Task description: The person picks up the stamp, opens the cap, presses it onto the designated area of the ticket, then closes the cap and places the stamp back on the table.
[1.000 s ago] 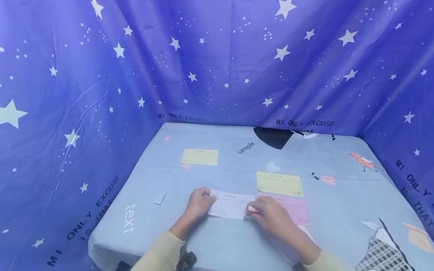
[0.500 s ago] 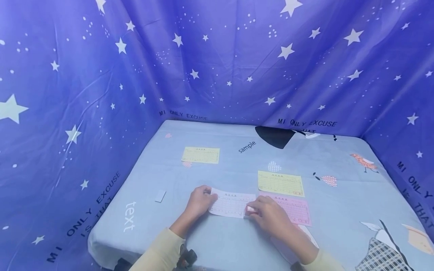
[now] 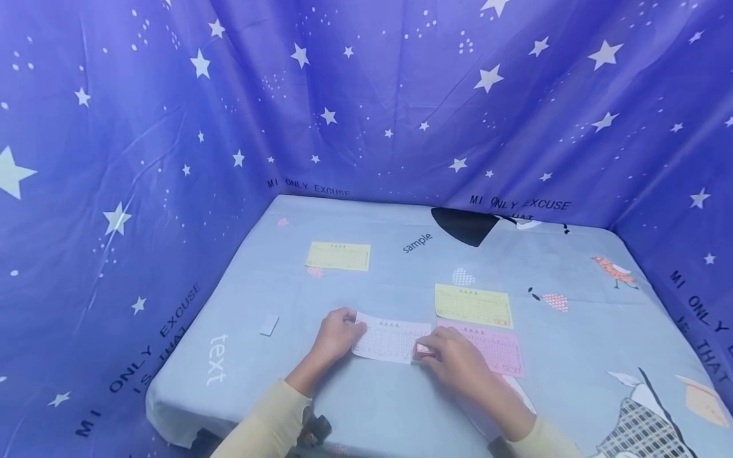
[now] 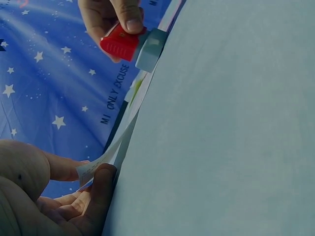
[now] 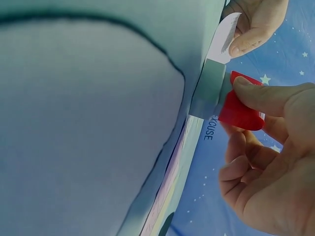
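In the head view my left hand [image 3: 338, 334] pinches the left edge of a white printed form [image 3: 386, 338], and the left wrist view shows that paper edge [image 4: 93, 167] curling up between thumb and finger. At the form's lower right corner, my right hand [image 3: 458, 356] grips a self-inking stamp [image 5: 241, 110] by its red top. The stamp's grey base [image 4: 151, 50] stands upright on the paper; its underside is hidden. Just right of it lies a pink form [image 3: 498, 350], partly covered by my right hand.
A yellow form [image 3: 472, 305] lies behind the pink one, and another yellow form [image 3: 338, 256] lies at the back left. A small white block [image 3: 269, 325] sits left of my left hand. Blue starry curtains [image 3: 366, 95] surround the cloth-covered table [image 3: 229, 286].
The head view has tilted slightly, so the table appears a little higher. Both hands, the stamp and the white form keep nearly the same places relative to each other.
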A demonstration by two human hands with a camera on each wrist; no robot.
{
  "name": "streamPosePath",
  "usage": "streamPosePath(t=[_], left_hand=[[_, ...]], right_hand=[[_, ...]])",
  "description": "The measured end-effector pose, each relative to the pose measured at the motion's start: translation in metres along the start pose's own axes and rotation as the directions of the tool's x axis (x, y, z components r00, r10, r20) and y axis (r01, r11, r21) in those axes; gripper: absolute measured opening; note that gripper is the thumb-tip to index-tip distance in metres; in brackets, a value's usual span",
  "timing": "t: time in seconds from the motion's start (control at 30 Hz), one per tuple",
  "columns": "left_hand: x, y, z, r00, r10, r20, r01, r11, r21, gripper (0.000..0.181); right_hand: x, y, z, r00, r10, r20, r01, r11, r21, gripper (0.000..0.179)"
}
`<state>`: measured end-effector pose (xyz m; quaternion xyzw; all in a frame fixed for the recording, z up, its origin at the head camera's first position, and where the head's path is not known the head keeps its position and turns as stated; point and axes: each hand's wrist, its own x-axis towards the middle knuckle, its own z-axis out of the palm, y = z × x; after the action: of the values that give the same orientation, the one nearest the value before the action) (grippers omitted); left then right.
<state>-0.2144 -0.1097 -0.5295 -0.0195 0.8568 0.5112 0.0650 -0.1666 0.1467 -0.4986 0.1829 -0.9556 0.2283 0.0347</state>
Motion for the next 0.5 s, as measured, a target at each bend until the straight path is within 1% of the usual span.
streamPosePath(t=[0.17,0.37,0.5], left_hand=[[-0.0002,0.0030,-0.0006,1.000,0.003,-0.008,-0.003,1.000,0.006,0.026],[-0.0001,0.0051,-0.0009,1.000,-0.004,0.009,0.004,1.000,-0.013,0.027],[-0.0003,0.0052,-0.0005,1.000,-0.003,0.010,0.003,1.000,-0.007,0.027]], right_hand=[[0.0013,0.0026,0.0005,1.000,0.019,0.013,-0.019,1.000,0.023,0.032],[0.0010,0.0037,0.0008,1.000,-0.003,0.002,0.003,1.000,0.012,0.032],[0.0018,0.0040,0.0015,1.000,-0.011,0.002,0.011,1.000,0.007,0.026]])
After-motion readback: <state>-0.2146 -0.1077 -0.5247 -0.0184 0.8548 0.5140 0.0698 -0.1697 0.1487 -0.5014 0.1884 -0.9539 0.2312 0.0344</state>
